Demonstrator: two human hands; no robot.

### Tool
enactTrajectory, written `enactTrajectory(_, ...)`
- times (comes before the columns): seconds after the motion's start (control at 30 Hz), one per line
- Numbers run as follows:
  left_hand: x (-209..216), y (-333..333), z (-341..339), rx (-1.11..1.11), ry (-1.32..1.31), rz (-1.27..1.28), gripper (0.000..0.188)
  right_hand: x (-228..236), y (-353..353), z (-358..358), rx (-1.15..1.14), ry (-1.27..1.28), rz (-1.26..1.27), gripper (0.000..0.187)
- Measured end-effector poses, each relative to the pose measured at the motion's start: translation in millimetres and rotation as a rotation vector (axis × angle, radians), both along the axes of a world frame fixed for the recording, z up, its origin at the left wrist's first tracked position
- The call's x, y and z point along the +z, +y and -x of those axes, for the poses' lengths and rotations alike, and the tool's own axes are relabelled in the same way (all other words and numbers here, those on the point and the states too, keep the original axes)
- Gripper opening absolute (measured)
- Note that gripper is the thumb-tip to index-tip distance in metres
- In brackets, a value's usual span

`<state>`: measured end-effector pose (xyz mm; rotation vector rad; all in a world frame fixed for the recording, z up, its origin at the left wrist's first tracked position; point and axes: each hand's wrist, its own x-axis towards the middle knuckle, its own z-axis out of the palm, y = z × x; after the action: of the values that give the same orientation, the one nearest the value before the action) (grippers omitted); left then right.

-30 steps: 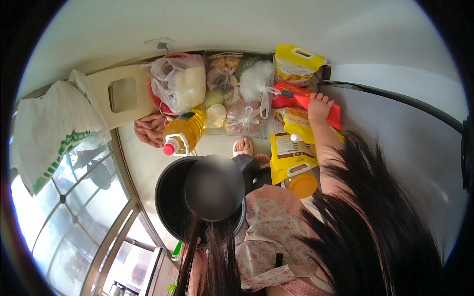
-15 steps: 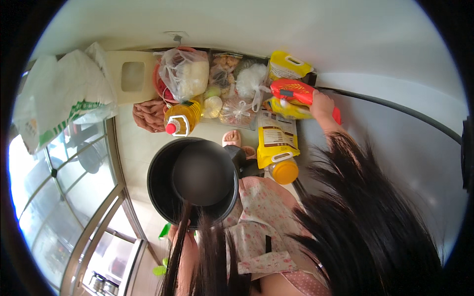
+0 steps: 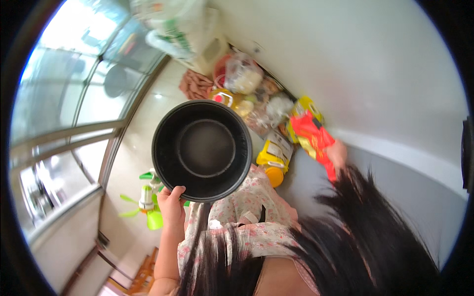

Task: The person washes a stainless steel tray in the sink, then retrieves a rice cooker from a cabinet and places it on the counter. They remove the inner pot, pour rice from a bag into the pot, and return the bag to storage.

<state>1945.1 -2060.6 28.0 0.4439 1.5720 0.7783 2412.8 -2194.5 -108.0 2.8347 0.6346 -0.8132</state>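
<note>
My left hand (image 3: pixel 171 203) grips the near-left rim of a black cooking pot (image 3: pixel 206 148), thumb over the edge. The pot is tipped so that its inside faces up at me, and I see nothing in it. Off to the right, my right hand (image 3: pixel 337 154) is closed round the near end of a red plastic bag (image 3: pixel 310 129) with yellow print. The far part of that bag lies against a yellow package (image 3: pixel 307 106). Long dark hair hides most of my right forearm.
Beyond the pot stand a bottle of yellow oil (image 3: pixel 223 96), tied clear bags of food (image 3: pixel 280 109), a yellow bag (image 3: pixel 276 150) and an orange-lidded jar (image 3: pixel 274 176). A fan with green blades (image 3: pixel 154 220) is at lower left, near a glass-paned door (image 3: pixel 101 84).
The view has turned, swinging the floor items round to the right. The pot now faces up more squarely, and my left thumb shows on its rim. The red bag stays in my right hand.
</note>
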Motion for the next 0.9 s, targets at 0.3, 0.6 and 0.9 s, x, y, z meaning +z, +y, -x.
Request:
enactTrajectory(0.3,85.1,-41.4,100.5,0.208,-0.156,-0.176,0.014,38.9,-10.1,115.9,0.499,0.031,-0.071,0.045)
enactTrajectory(0.6,131.3,-164.0,212.1,0.589,-0.217,-0.279,0.011,83.8,-3.1,289.7,1.148,0.030,0.020,0.028)
enactTrajectory(0.9,120.8,-382.7,374.2,1.066,-0.055,-0.336,0.013,94.7,-50.0,480.2,1.452,0.053,-0.199,0.027)
